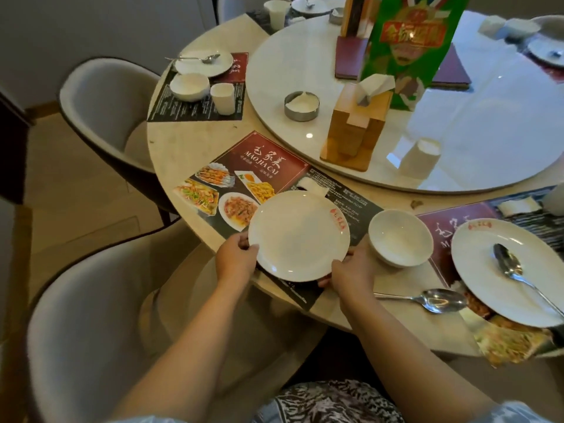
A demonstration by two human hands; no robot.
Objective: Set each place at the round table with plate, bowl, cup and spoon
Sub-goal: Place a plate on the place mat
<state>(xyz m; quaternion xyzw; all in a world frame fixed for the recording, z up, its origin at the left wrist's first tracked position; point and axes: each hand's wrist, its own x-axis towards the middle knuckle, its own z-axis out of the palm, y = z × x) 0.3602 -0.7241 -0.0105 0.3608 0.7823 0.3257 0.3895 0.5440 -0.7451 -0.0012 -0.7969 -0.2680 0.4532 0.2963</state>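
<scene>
Both my hands hold a white plate (299, 236) over the near end of a menu placemat (262, 166). My left hand (236, 257) grips its left rim, my right hand (351, 273) its lower right rim. A white bowl (399, 238) stands just right of the plate. A loose spoon (433, 299) lies on the table near my right wrist. At the right place a plate (500, 270) carries a spoon (512, 267). The far left place has a plate with spoon (203, 62), a bowl (189, 86) and a cup (222, 98). An upturned cup (419, 158) stands on the turntable.
The glass turntable (457, 117) holds a wooden tissue box (355, 129), a metal ashtray (301, 105) and a green carton (406, 41). Grey chairs stand at the near left (91, 300) and far left (103, 99). More settings sit at the far side.
</scene>
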